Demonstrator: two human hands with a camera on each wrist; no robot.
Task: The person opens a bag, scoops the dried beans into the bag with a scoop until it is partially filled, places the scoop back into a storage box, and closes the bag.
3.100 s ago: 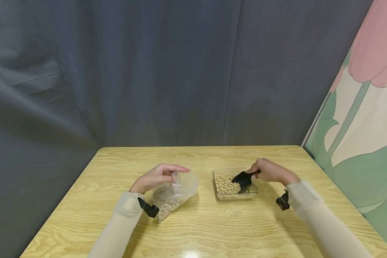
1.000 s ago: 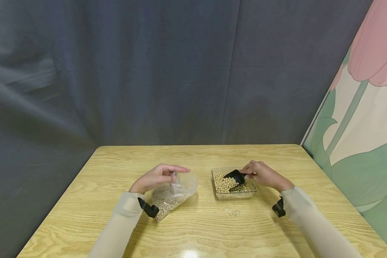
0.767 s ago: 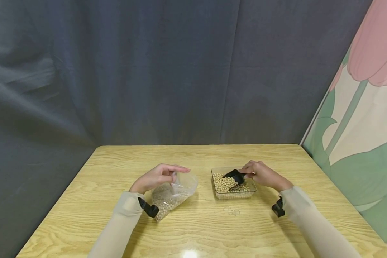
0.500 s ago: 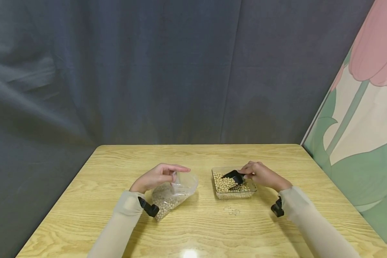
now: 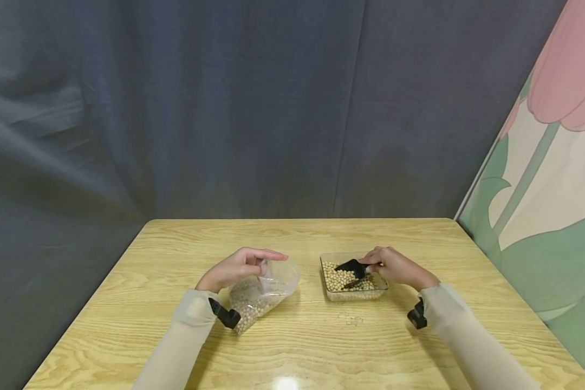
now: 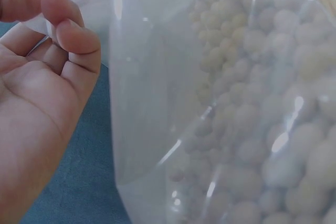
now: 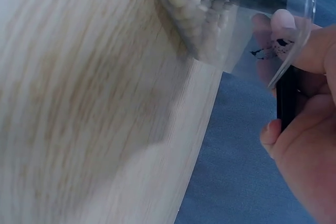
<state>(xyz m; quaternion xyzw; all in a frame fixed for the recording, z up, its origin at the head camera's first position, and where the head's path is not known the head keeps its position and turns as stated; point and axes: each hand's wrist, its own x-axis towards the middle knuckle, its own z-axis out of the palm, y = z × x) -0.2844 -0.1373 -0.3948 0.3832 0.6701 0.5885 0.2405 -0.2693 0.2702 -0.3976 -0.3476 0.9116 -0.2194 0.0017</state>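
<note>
My left hand (image 5: 236, 267) pinches the rim of a clear plastic bag (image 5: 261, 300) partly filled with round pale beans. In the left wrist view the beans (image 6: 299, 145) show through the film, and the bag's edge passes between the fingers. To the right stands a clear rectangular container (image 5: 356, 296) of yellowish beans (image 5: 334, 275). My right hand (image 5: 395, 266) grips the handle of a black scoop (image 5: 353, 267), whose blade lies tilted among those beans; its front edge is partly buried. The right wrist view shows the black handle (image 7: 286, 100) inside my curled fingers.
Faint, small transparent marks or bits (image 5: 353, 319) lie on the wooden table (image 5: 297, 352) in front of the container. A dark curtain (image 5: 253, 119) hangs behind the table, and a flower-painted panel (image 5: 541, 227) stands at the right.
My right hand has moved left with the scoop, shifting its blade from the container's right side further into the beans; lately it has dipped slightly. The left hand and bag stay put.
</note>
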